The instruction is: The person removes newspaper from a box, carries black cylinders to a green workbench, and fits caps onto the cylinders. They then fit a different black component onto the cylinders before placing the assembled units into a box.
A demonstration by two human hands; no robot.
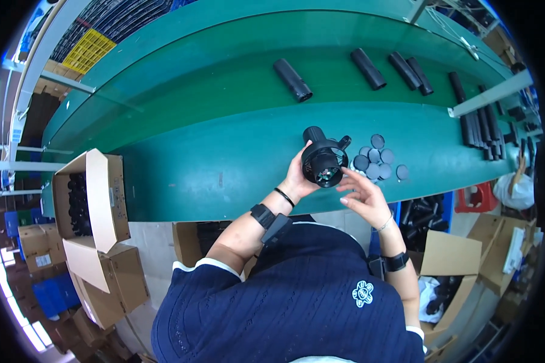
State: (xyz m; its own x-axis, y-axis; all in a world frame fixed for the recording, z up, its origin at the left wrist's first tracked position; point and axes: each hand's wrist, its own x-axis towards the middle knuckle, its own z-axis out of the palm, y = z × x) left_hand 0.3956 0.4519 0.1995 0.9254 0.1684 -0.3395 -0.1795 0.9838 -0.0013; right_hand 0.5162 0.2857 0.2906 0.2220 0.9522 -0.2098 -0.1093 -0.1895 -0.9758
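My left hand [298,174] is closed around a black round plastic housing [326,164] with a ringed end, a short cylindrical part and a small side stub. Its open end faces me and shows parts inside. My right hand [366,197] is just to the right of it, fingers apart, with the index fingertip at the housing's edge; whether it touches is hard to tell. Beyond the right hand lies a loose group of round, flat dark grey discs [386,156] on the green bench [212,163].
On the green belt [212,91] behind the bench lie several black tubes [293,80], with more bunched at the far right [482,128]. An open carton [108,199] of black parts stands at left. At right are a blue bin [447,212], a red stool [476,197] and another person's hand [519,164].
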